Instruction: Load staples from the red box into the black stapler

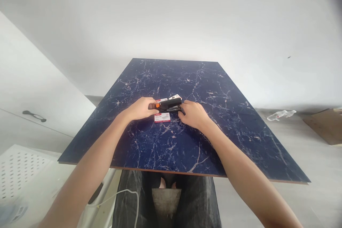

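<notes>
1. Well, a black stapler (169,104) is held near the middle of the tabletop (171,146), its long axis running 9 to 3 o'clock, orange end toward 9.
2. Left hand (140,109) wraps narrowly around that orange end.
3. Right hand (193,115) grips the 3 o'clock end, so both steady it.
4. One box of staples (162,117) lies just beside it at 6 o'clock; a second box (175,97) sits partly hidden at 12.

The stapler (167,104) I grip reads black, with an orange end cap toward my left. The box (162,117) below it is white with a red band; the second box (175,97) behind it also shows white and red. The slab (213,89) beneath them is deep navy, veined in white and pale pink. My trousers (128,199) are dark grey, mottled.
</notes>
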`<state>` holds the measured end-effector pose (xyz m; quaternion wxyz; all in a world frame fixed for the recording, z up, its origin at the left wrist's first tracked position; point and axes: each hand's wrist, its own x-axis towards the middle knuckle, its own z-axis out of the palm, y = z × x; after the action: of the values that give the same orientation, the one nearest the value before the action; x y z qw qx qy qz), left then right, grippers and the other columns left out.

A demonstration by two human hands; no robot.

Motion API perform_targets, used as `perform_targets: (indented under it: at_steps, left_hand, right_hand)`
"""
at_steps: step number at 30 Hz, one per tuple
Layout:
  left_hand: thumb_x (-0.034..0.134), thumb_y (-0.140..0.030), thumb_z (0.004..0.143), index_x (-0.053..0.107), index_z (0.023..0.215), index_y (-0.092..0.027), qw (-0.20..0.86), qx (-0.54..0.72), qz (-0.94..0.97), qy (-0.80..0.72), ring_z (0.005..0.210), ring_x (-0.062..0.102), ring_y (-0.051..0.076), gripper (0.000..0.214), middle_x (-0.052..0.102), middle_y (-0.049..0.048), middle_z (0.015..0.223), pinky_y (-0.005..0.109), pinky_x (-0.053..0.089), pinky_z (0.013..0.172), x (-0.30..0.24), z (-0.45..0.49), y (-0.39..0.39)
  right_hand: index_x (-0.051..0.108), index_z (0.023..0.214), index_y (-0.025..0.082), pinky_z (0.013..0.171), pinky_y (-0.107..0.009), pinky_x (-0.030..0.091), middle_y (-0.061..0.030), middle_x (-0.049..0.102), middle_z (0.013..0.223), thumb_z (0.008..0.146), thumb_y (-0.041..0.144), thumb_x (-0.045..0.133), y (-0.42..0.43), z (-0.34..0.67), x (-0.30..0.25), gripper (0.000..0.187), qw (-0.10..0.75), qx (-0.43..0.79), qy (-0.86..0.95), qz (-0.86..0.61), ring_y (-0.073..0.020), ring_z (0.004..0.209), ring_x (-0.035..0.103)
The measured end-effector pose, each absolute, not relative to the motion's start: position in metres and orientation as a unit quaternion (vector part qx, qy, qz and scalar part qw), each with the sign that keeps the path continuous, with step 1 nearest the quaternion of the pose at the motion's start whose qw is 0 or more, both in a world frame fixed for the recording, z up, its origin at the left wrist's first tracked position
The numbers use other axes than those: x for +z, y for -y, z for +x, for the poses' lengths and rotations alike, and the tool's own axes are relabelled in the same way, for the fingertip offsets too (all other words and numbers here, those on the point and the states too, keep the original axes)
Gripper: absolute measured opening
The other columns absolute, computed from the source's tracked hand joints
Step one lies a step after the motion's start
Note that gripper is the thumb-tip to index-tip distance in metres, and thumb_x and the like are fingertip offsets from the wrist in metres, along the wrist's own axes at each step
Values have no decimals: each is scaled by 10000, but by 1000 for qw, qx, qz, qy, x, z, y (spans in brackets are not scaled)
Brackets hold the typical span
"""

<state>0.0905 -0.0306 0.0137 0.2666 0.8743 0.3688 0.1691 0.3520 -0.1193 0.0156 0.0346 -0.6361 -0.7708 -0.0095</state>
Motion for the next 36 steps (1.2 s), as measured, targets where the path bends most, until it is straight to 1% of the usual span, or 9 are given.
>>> perform_targets:
  at_steps: [12, 17, 19, 21, 24, 26, 29, 33, 36]
  left_hand:
    - [696, -416, 862, 615, 790, -224, 229, 158, 890, -362, 699, 639, 206, 220, 665, 26, 805, 320, 419, 633, 15, 94, 32]
    - [666, -465, 895, 694, 889, -213, 171, 174, 893, -377, 720, 645, 232, 253, 691, 61, 833, 326, 419, 620, 7, 109, 41]
    - [649, -482, 910, 712, 985, -214, 193, 186, 887, -377, 714, 657, 230, 285, 708, 58, 833, 326, 444, 627, 4, 120, 51]
    - [609, -496, 940, 691, 1183, -226, 249, 178, 883, -355, 774, 690, 230, 372, 740, 53, 903, 329, 496, 694, 6, 127, 61]
    - [613, -520, 939, 520, 1479, -248, 319, 124, 887, -309, 974, 711, 248, 612, 744, 74, 1125, 341, 531, 840, 15, 128, 70]
    - [686, -495, 887, 457, 1539, -283, 318, 77, 898, -294, 1079, 690, 270, 723, 694, 90, 1284, 348, 529, 878, 22, 121, 69]
    - [738, -409, 826, 536, 1479, -334, 278, 35, 910, -305, 1130, 667, 295, 687, 620, 79, 1420, 355, 525, 870, 26, 109, 59]
    - [696, -461, 869, 633, 1364, -280, 237, 92, 893, -372, 936, 690, 261, 531, 656, 98, 1335, 364, 534, 774, 18, 111, 54]
    - [671, -467, 907, 612, 1375, -257, 275, 150, 877, -364, 895, 681, 228, 516, 621, 113, 1371, 359, 549, 763, 13, 122, 60]
  right_hand:
    - [692, 876, 176, 659, -315, 369, -96, 702, 986, 938, 304, 523, 114, 360, 9, 221, 84, 0, 793, -604, -213, 802, 642]
    - [674, 990, 170, 684, -304, 390, -100, 699, 1020, 943, 311, 530, 108, 365, 4, 207, 129, 11, 763, -633, -216, 840, 649]
    - [669, 998, 171, 686, -302, 394, -106, 706, 1027, 956, 274, 493, 105, 368, 2, 208, 145, 14, 740, -657, -224, 862, 656]
    - [675, 1005, 178, 694, -299, 402, -102, 724, 1019, 955, 225, 464, 103, 373, 1, 222, 158, 22, 720, -676, -235, 886, 667]
    - [683, 1138, 198, 727, -303, 429, -89, 755, 1014, 955, 187, 433, 102, 377, 2, 310, 186, 39, 693, -695, -257, 913, 690]
    - [673, 1224, 213, 763, -318, 453, -92, 766, 1049, 990, 216, 391, 102, 376, 3, 367, 209, 58, 676, -704, -276, 937, 703]
    - [638, 1320, 207, 841, -361, 489, -118, 756, 1151, 1042, 329, 340, 104, 371, 5, 424, 249, 102, 655, -706, -315, 1026, 706]
    - [498, 1481, 191, 956, -446, 499, -142, 706, 1292, 1060, 476, 301, 106, 363, 4, 545, 309, 144, 637, -691, -353, 1163, 671]
    - [448, 1507, 203, 973, -490, 508, -134, 708, 1282, 1019, 521, 416, 105, 362, 0, 584, 334, 163, 647, -666, -349, 1127, 686]
